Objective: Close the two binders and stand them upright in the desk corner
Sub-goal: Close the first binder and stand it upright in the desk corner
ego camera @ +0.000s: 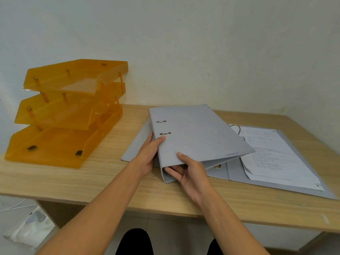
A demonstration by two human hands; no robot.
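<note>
Wood-grain worktop [114,173] against white wall, corner at far right. Near to far:

Below worktop edge: floor tiles, white cable + a bag at lower left, dark trousers at bottom centre.

Both forearms reach in from bottom. Right hand [191,173] w/ grip pinching near binder [193,133] at its near corner: thumb on top of cover, fingers tucked under it against the spine end. Left hand [147,155] on the binder's left edge: thumb on cover just below the two metal slots, fingers wrapped under. Cover is partly lowered, tilted, not shut; gap still visible on the right side. Binder sits mid-worktop, its back cover flat on the surface, sticking out to the left.

Second binder [287,183] just beside it to the right, lying fully open & flat, overlapped by the first binder's cover. Paper stack [272,153] w/ printed text on its rings, ring arches visible at the top.

Far left: orange 3-tier tray stack [64,115], translucent, well apart from both binders.
</note>
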